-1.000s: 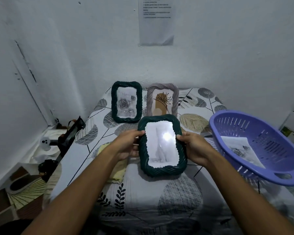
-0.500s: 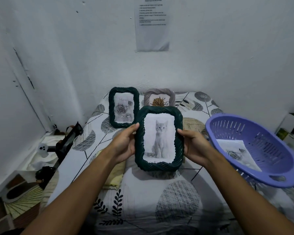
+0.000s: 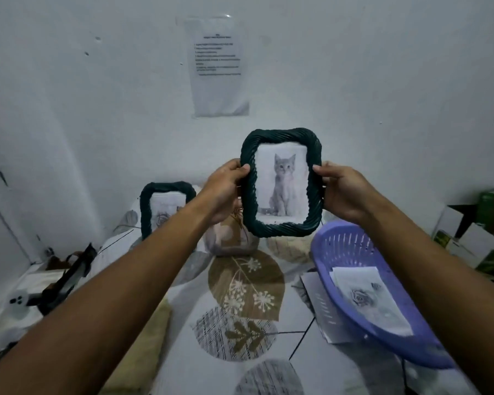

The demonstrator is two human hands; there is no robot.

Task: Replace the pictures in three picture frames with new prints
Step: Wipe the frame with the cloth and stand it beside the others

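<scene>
Held upright between left hand and right hand, both clamped on frame edges, probably to check the kitten print.

Bare arms, nothing worn

Your left hand and right hand are both bare: no gloves, no rings that show, no watch or band at either wrist. Both forearms are uncovered the whole way to the bottom edge of the shot, so no sleeve shows at all. Short nails on the fingertips you can see, no polish as far as the blur lets me tell. No marks or tattoos visible on either arm.
</scene>
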